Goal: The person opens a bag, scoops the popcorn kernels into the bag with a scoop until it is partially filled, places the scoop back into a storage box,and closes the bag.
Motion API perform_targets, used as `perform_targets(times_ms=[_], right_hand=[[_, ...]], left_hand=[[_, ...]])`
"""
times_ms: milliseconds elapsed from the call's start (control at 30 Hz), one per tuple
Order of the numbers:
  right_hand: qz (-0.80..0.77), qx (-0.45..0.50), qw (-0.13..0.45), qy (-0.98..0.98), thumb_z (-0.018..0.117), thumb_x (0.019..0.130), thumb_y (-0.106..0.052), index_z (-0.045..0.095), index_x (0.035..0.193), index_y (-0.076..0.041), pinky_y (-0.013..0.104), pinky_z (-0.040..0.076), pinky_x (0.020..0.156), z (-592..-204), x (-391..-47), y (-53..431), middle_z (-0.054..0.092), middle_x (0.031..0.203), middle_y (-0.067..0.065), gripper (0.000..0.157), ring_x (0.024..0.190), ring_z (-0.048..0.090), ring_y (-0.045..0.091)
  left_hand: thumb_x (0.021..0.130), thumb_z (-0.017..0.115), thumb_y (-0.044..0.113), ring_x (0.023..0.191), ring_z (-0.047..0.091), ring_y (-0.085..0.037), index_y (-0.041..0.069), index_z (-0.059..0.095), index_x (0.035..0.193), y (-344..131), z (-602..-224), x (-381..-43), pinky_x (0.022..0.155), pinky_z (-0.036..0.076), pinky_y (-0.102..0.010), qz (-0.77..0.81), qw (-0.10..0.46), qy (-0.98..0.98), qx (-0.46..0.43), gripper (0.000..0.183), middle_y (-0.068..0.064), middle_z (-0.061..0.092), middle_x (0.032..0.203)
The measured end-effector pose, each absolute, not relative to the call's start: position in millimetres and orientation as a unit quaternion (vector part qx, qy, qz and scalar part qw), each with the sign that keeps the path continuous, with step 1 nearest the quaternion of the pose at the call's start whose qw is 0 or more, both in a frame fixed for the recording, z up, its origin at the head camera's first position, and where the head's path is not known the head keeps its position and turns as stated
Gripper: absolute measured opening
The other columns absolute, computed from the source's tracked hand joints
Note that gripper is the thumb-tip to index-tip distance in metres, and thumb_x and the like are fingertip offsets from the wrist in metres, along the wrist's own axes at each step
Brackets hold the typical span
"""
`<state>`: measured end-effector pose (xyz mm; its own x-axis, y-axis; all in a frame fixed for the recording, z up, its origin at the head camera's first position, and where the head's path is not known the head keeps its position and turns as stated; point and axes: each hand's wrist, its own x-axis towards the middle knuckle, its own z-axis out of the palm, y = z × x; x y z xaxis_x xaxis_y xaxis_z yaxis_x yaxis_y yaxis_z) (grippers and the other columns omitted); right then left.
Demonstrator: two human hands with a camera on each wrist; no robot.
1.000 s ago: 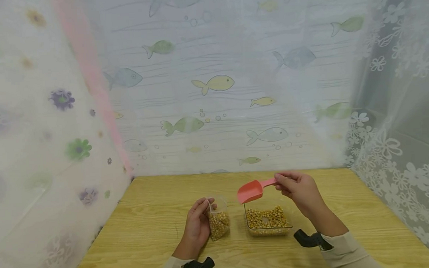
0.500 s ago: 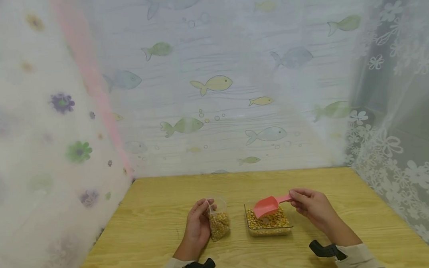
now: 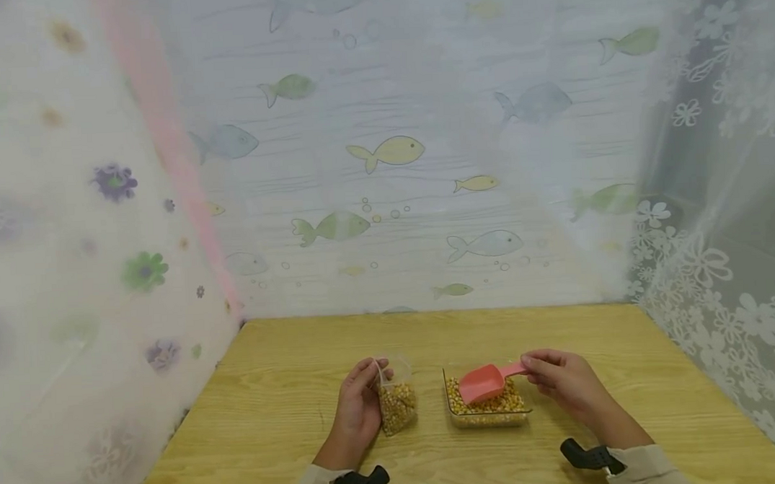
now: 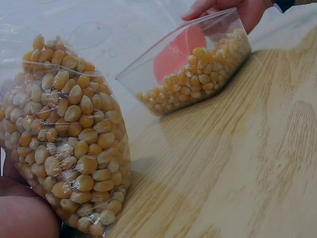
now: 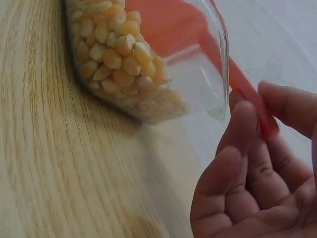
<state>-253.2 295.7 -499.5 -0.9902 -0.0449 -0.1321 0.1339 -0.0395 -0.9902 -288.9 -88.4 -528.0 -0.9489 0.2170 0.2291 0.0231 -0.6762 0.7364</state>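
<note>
My left hand holds a clear plastic bag upright by its top edge. Corn kernels fill much of the bag. To its right stands a clear rectangular container, with more kernels heaped inside. My right hand pinches the handle of a pink scoop between thumb and fingers, at the container's right side. The scoop's bowl lies inside the container against the kernels, its handle crossing over the rim. In the left wrist view the pink bowl shows through the container's wall.
Everything stands on a wood-grain table. Behind it hangs a sheet printed with fish. Flowered sheets close in the left and right sides. A black wrist mount sits at each sleeve cuff.
The right hand has moved right and down, bringing the scoop from above the container's left back corner down into the kernels. The left hand and bag have stayed in place.
</note>
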Motion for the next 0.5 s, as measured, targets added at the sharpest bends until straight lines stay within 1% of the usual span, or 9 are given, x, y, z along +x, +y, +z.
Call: perform_targets(times_ms=[100, 167, 233, 300, 400, 467, 500], right_hand=[[-0.691, 0.033, 0.054, 0.72, 0.069, 0.101, -0.032, 0.062, 0.135, 0.004, 0.03, 0.061, 0.085, -498, -253, 296, 0.075, 0.106, -0.003, 0.05, 0.096, 0.071, 0.016], [-0.667, 0.036, 0.049, 0.742, 0.07, 0.101, -0.034, 0.061, 0.137, 0.005, 0.034, 0.061, 0.088, -496, -252, 295, 0.074, 0.112, 0.002, 0.053, 0.1, 0.071, 0.02], [-0.632, 0.036, 0.032, 0.773, 0.07, 0.101, -0.036, 0.06, 0.138, 0.004, 0.036, 0.061, 0.086, -493, -250, 294, 0.073, 0.118, 0.007, 0.056, 0.104, 0.07, 0.022], [-0.584, 0.037, -0.012, 0.811, 0.07, 0.1, -0.037, 0.063, 0.136, 0.001, 0.036, 0.061, 0.081, -489, -248, 291, 0.072, 0.122, 0.011, 0.053, 0.105, 0.069, 0.022], [-0.501, 0.03, -0.104, 0.858, 0.071, 0.099, -0.035, 0.07, 0.129, -0.006, 0.032, 0.057, 0.067, -479, -245, 281, 0.072, 0.12, 0.012, 0.042, 0.102, 0.067, 0.022], [-0.463, 0.013, -0.159, 0.872, 0.073, 0.099, -0.031, 0.074, 0.123, -0.011, 0.029, 0.055, 0.066, -471, -245, 269, 0.073, 0.116, 0.01, 0.031, 0.099, 0.066, 0.021], [-0.454, -0.003, -0.173, 0.874, 0.073, 0.098, -0.028, 0.075, 0.12, -0.013, 0.028, 0.055, 0.067, -466, -245, 262, 0.074, 0.114, 0.009, 0.026, 0.099, 0.066, 0.022]], left_hand=[[0.111, 0.044, 0.009, 0.097, 0.071, -0.011, 0.026, 0.075, 0.096, -88, -528, -290, 0.091, 0.055, -0.024, 0.903, 0.054, 0.399, 0.15, 0.038, 0.008, 0.075, 0.105], [0.111, 0.045, 0.009, 0.097, 0.071, -0.011, 0.026, 0.075, 0.096, -87, -528, -290, 0.092, 0.054, -0.024, 0.904, 0.054, 0.398, 0.147, 0.038, 0.007, 0.076, 0.105], [0.111, 0.045, 0.009, 0.096, 0.071, -0.011, 0.026, 0.075, 0.096, -87, -529, -291, 0.093, 0.054, -0.024, 0.905, 0.055, 0.397, 0.145, 0.037, 0.007, 0.076, 0.105], [0.111, 0.046, 0.009, 0.096, 0.071, -0.011, 0.025, 0.075, 0.095, -87, -529, -291, 0.093, 0.054, -0.025, 0.906, 0.056, 0.394, 0.142, 0.037, 0.007, 0.076, 0.104], [0.111, 0.044, 0.009, 0.097, 0.071, -0.012, 0.024, 0.075, 0.095, -88, -530, -291, 0.094, 0.054, -0.025, 0.908, 0.06, 0.388, 0.142, 0.038, 0.006, 0.076, 0.104], [0.111, 0.043, 0.008, 0.097, 0.071, -0.012, 0.024, 0.075, 0.096, -89, -530, -291, 0.094, 0.054, -0.025, 0.908, 0.061, 0.388, 0.145, 0.039, 0.007, 0.076, 0.105], [0.111, 0.043, 0.008, 0.097, 0.071, -0.012, 0.024, 0.075, 0.096, -89, -530, -291, 0.094, 0.054, -0.025, 0.908, 0.062, 0.387, 0.146, 0.039, 0.006, 0.075, 0.105]])
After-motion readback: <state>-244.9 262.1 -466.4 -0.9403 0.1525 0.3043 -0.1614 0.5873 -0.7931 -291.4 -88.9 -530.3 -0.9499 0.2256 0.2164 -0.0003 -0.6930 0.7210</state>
